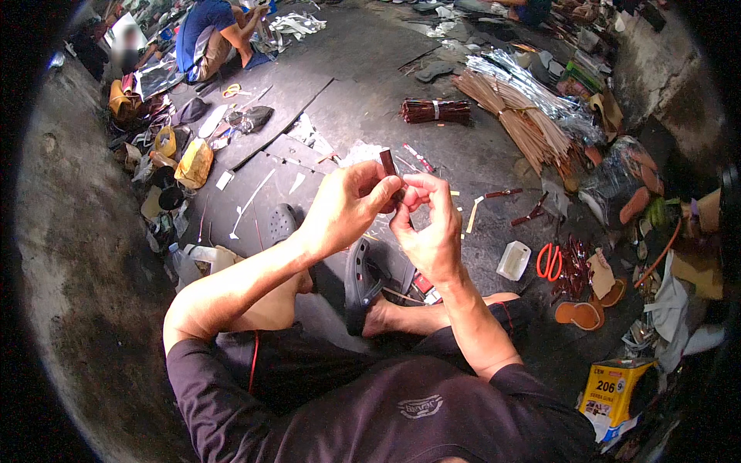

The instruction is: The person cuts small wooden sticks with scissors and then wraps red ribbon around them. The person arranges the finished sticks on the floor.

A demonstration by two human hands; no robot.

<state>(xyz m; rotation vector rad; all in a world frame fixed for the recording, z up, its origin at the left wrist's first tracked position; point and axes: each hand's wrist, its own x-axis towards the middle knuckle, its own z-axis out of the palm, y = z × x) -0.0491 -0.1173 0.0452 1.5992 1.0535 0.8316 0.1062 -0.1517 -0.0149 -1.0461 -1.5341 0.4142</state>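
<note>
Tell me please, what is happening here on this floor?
A person sits on the dark floor and holds a small dark red strip up between both hands. The left hand pinches it, and the right hand works at its lower end. Orange scissors lie nearby, and another person sits farther away.

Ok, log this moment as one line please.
left hand: pinching dark red strip | right hand: fingers on strip's lower end | orange scissors: on floor, right | sandal: on foot

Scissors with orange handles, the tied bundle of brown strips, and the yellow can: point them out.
scissors (549,261), head view, on the orange handles.
bundle of brown strips (434,111), head view, near its white tie.
yellow can (611,390), head view, on its front face.
</note>
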